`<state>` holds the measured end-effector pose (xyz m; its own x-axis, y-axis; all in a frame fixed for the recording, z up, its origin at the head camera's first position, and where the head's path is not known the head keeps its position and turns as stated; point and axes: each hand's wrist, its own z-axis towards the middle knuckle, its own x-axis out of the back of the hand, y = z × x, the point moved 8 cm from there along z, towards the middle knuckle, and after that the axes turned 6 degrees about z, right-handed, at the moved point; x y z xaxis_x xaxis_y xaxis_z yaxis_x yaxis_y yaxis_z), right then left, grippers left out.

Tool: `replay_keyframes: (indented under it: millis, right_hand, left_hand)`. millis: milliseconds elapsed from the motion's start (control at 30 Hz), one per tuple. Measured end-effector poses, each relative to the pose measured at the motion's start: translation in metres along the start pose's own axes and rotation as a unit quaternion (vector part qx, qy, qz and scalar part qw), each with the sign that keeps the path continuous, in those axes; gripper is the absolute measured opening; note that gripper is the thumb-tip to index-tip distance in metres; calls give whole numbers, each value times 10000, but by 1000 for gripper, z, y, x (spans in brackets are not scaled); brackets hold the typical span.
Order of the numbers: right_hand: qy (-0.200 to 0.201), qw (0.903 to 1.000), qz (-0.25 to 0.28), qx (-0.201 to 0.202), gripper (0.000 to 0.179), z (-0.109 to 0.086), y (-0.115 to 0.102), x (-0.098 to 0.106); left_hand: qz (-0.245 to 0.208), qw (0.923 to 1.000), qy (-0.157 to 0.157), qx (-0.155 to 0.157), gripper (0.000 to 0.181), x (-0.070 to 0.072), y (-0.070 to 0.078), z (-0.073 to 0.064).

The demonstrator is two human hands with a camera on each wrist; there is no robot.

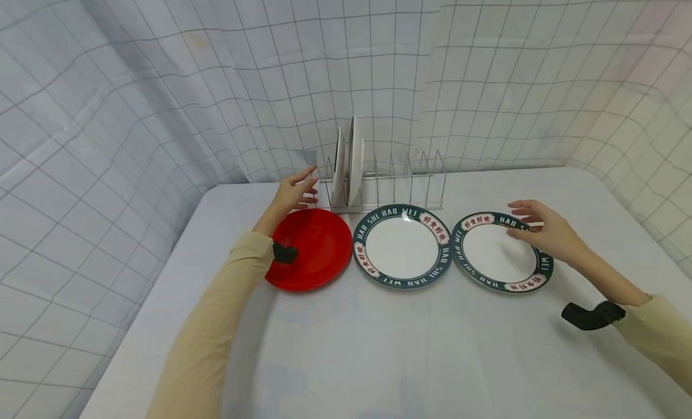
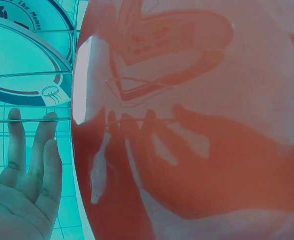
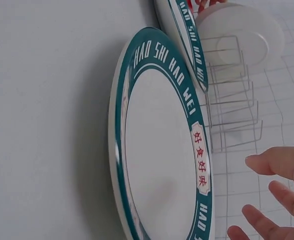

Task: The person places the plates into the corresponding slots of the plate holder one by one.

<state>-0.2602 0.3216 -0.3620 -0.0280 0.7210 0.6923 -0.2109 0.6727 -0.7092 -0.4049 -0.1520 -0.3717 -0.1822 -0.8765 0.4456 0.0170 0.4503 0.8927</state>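
My left hand (image 1: 291, 195) reaches over the back edge of a red plate (image 1: 321, 251), beside the left end of a wire dish rack (image 1: 411, 176). Its fingers are spread and hold nothing; the left wrist view shows them by the rack's wires. Two plates, a smaller one (image 1: 339, 170) and a larger one (image 1: 355, 161), stand upright in the rack's left part. My right hand (image 1: 554, 233) hovers at the right plate (image 1: 494, 251), white with a green lettered rim, fingers loosely bent and gripping nothing. A matching plate (image 1: 402, 251) lies in the middle.
The three flat plates lie in a row on a white table (image 1: 378, 347), in front of the rack. A white gridded curtain (image 1: 378, 65) hangs behind and along both sides. Each wrist wears a black strap mount (image 1: 593, 316).
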Motion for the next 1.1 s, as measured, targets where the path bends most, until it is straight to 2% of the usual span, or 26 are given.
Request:
replay_keyframes:
  millis: [200,367,700,1100]
  right_hand:
    - [-145,9996,30,-233,62,-7,14,9]
    - [-315,9983,122,-474,66,-13,24,12]
    - [-791,9897,323,-1152,76,-22,53,7]
    - [-1069,9841,391,-1364,73,-32,73,-1]
  left_hand:
    - [-148,9998,-86,71,48,0,15,-13]
    - [-113,9999,-101,71,49,0,21,-19]
    - [-157,9997,-128,111,49,-1,20,-19]
    - [-40,9998,-125,172,48,-4,20,-16]
